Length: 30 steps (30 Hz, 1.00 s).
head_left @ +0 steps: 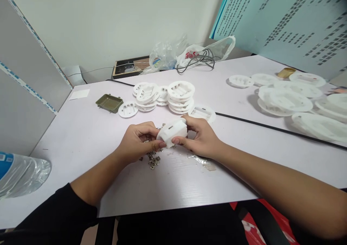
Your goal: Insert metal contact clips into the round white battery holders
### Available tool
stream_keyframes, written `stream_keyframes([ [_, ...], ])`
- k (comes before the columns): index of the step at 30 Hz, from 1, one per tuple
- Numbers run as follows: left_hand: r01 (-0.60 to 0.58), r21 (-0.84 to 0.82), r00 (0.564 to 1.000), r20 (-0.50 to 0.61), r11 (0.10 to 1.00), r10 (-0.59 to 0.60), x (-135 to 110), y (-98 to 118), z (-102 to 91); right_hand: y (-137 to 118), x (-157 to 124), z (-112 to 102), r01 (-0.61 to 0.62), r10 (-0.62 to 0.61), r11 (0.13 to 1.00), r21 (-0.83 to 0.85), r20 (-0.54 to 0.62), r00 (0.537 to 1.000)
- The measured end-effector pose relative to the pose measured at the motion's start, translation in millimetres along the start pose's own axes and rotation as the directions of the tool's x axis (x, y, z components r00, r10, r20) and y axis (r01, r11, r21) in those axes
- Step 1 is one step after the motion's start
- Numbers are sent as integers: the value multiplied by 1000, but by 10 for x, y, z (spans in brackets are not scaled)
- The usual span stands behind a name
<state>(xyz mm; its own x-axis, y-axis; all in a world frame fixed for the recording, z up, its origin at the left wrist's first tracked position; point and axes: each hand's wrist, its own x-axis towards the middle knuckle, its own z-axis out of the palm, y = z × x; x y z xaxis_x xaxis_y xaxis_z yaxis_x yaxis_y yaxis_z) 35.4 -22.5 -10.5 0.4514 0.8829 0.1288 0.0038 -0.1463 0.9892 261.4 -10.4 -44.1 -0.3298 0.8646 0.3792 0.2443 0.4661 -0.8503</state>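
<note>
Between my two hands, above the table, I hold a white plastic battery holder [175, 131], round-based with a boxy raised back and a small slot. My left hand [141, 140] is closed on its left edge, thumb in front. On the right side my right hand [199, 134] grips it, thumb against the lower face. Small metal contact pieces [154, 161] lie in a loose heap beneath, partly hidden by my hands. Just beyond, stacks of similar white holders [181, 93] stand, several with metal contacts fitted. A clear plastic bag [199, 159] lies under my right hand.
An olive-green tray [109, 103] sits at the left back. More white holders [284, 98] spread across the right, beyond a black cable [257, 125]. A water bottle [24, 174] lies at the left edge. Plastic bags [165, 55] and a wooden box [130, 67] are by the wall.
</note>
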Motion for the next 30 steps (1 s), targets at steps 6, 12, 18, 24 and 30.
stream_keyframes([
  [6,-68,94,995,-68,993,74,-22,6,53,-20,0,27,-87,83,990,109,40,996],
  [12,-334,484,896,-104,809,433,-18,-29,105,-24,-11,50,-42,45,996,74,-40,998],
  [18,-482,766,706,53,425,706,37,-85,85,7,-23,62,-116,100,938,327,66,993],
  [24,-460,808,726,104,367,680,55,-109,13,111,14,63,-82,86,934,349,4,996],
  [30,-467,774,781,134,427,610,51,-126,-98,189,46,13,32,-8,967,253,-96,995],
])
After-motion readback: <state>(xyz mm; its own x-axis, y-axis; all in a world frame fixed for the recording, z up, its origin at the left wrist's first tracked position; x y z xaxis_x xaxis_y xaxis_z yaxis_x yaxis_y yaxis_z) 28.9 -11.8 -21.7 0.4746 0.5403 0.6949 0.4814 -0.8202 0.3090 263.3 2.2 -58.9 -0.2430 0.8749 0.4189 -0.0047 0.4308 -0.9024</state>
